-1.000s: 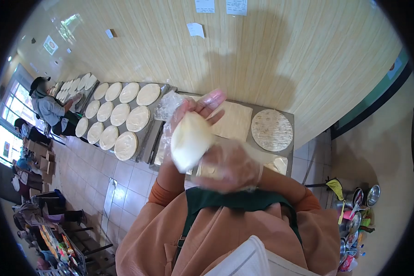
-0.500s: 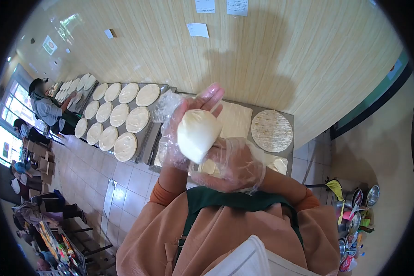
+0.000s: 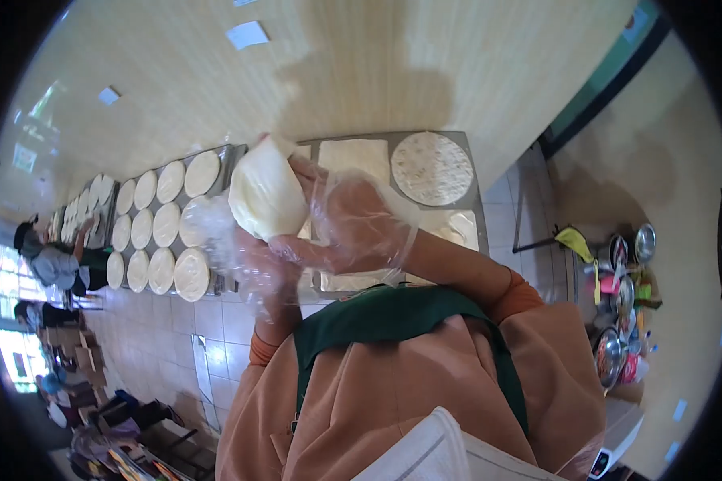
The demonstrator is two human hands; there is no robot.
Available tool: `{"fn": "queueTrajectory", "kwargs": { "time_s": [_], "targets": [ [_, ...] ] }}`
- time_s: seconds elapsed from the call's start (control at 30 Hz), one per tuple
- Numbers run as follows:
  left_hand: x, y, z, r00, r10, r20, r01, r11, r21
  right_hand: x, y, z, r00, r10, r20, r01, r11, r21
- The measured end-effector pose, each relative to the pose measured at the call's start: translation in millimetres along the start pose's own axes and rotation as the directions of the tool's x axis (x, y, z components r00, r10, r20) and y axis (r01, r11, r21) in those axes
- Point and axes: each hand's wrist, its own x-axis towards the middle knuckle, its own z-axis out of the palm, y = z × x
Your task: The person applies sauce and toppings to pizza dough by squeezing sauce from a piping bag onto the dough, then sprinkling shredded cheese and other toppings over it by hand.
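Observation:
A smooth, pale piece of dough [image 3: 266, 188] is held up between my two hands, in front of my chest. Clear plastic gloves cover both. My left hand [image 3: 258, 260] supports the dough from below and the left; its fingers are partly hidden behind the dough and crumpled plastic. On the right side, my right hand [image 3: 349, 215] has its thumb and fingers curled against the dough. Beyond my hands lies a metal table with a square dough sheet [image 3: 354, 160] and a round, speckled flatbread [image 3: 431, 168]. More pale dough [image 3: 449, 230] lies nearer, partly covered by my right forearm.
Rows of round dough discs [image 3: 167, 224] cover metal trays to the left. A co-worker [image 3: 56, 256] stands at the far end. Metal bowls [image 3: 645, 244] and utensils sit at the right. A wooden-patterned wall [image 3: 361, 72] rises behind the table.
The dough has turned and looks longer, tilted up and left. My right hand has shifted up along its side. The whole view has swung, so the trays appear farther left.

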Motion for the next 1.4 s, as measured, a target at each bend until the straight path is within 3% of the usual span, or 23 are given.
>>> {"fn": "queueTrajectory", "kwargs": {
  "time_s": [0.17,0.2,0.23,0.33,0.37,0.4,0.43,0.47,0.53,0.6,0.63,0.67,0.73,0.87,0.93,1.0,1.03,1.13,1.2,1.23,1.33,1.37,1.4],
  "targets": [
    [14.3,-9.4,-18.9,0.988,-0.01,0.155,0.019,0.998,-0.057,-20.0,-0.6,5.5,0.964,-0.264,0.04,0.262,0.964,0.047],
    [4.6,-15.2,-3.9,0.996,-0.008,0.087,-0.011,0.976,0.219,-15.0,-4.4,5.1,0.94,-0.34,0.007,0.34,0.94,0.031],
    [2.2,-16.0,-7.1,0.999,-0.027,0.032,0.024,0.994,0.102,-14.7,-17.8,-5.6,0.958,0.174,0.227,-0.173,0.985,-0.021],
    [0.4,7.0,-1.7,0.994,-0.076,0.08,0.093,0.966,-0.239,-25.4,-8.0,-3.2,0.989,0.14,0.038,-0.139,0.99,-0.034],
    [12.3,-0.4,-15.8,0.979,-0.077,0.186,0.149,0.9,-0.409,-29.0,-9.1,-3.6,0.992,-0.064,0.106,0.064,0.998,0.005],
    [19.4,-3.4,-25.5,0.953,-0.064,0.295,0.225,0.801,-0.555,-26.2,-12.1,-8.0,0.988,-0.074,0.137,0.072,0.997,0.021],
    [14.8,-14.9,-24.0,0.904,0.104,0.416,0.119,0.871,-0.477,-21.2,-18.5,-14.7,0.983,-0.079,0.164,0.074,0.997,0.033],
    [2.2,-2.8,-5.8,0.964,-0.097,0.248,0.122,0.989,-0.087,-16.6,-18.3,-15.2,0.993,-0.068,0.101,0.063,0.997,0.049],
    [-15.8,-8.1,-7.6,0.993,-0.007,0.121,-0.004,0.996,0.093,-13.9,-15.0,-11.9,0.994,-0.106,0.033,0.104,0.993,0.058],
    [-4.2,11.7,-15.5,0.97,-0.035,0.241,-0.015,0.979,0.204,-21.9,-11.4,-2.7,0.979,-0.202,0.021,0.201,0.979,0.039],
    [3.4,20.4,-18.8,0.947,-0.048,0.318,-0.015,0.981,0.192,-25.2,-17.2,-6.7,0.976,-0.172,0.135,0.169,0.985,0.033],
    [8.3,18.1,-6.5,0.974,-0.066,0.216,0.155,0.891,-0.426,-28.6,-23.1,-10.7,0.959,-0.139,0.247,0.139,0.99,0.02],
    [6.7,24.6,-8.8,0.957,-0.121,0.262,0.232,0.862,-0.452,-32.9,-23.3,-9.1,0.975,0.001,0.223,0.029,0.991,-0.133],
    [-15.5,14.0,0.0,0.913,-0.256,0.317,0.374,0.834,-0.405,-28.2,-28.7,-12.3,0.926,-0.337,0.173,0.348,0.937,-0.036],
    [-26.3,9.8,-5.5,0.919,-0.283,0.274,0.38,0.823,-0.423,-24.0,-27.3,-11.2,0.965,-0.04,0.26,0.092,0.978,-0.188],
    [-22.8,14.3,-20.3,0.96,-0.065,0.272,0.005,0.976,0.217,-20.9,-29.6,-10.6,0.961,0.121,0.25,-0.045,0.956,-0.291],
    [-21.0,16.6,-27.6,0.963,0.045,0.266,-0.177,0.85,0.497,-20.3,-33.9,-10.2,0.969,0.132,0.207,-0.063,0.949,-0.31],
    [-3.0,24.2,-4.1,0.986,-0.071,0.153,0.086,0.992,-0.094,-25.6,-35.1,-6.3,0.97,-0.068,0.235,0.113,0.976,-0.184],
    [-3.2,24.6,0.0,0.976,-0.089,0.196,0.129,0.971,-0.2,-23.6,-32.1,1.7,0.938,-0.297,0.178,0.292,0.955,0.053],
    [-8.7,23.7,-0.1,0.966,-0.061,0.252,0.09,0.991,-0.103,-17.8,-33.2,1.6,0.919,-0.355,0.173,0.336,0.933,0.126],
    [-16.9,33.2,2.0,0.995,-0.089,0.045,0.096,0.98,-0.173,-16.8,-29.0,3.6,0.994,0.034,0.106,-0.003,0.96,-0.281],
    [-15.3,48.1,18.2,1.0,-0.025,-0.015,0.023,0.996,-0.086,-15.5,-24.4,9.5,0.99,-0.091,-0.103,0.059,0.96,-0.273],
    [-15.5,56.4,26.5,0.996,0.045,-0.076,-0.045,0.999,0.001,-16.2,-24.7,9.7,0.999,-0.029,-0.024,0.024,0.982,-0.186]
  ]
}}
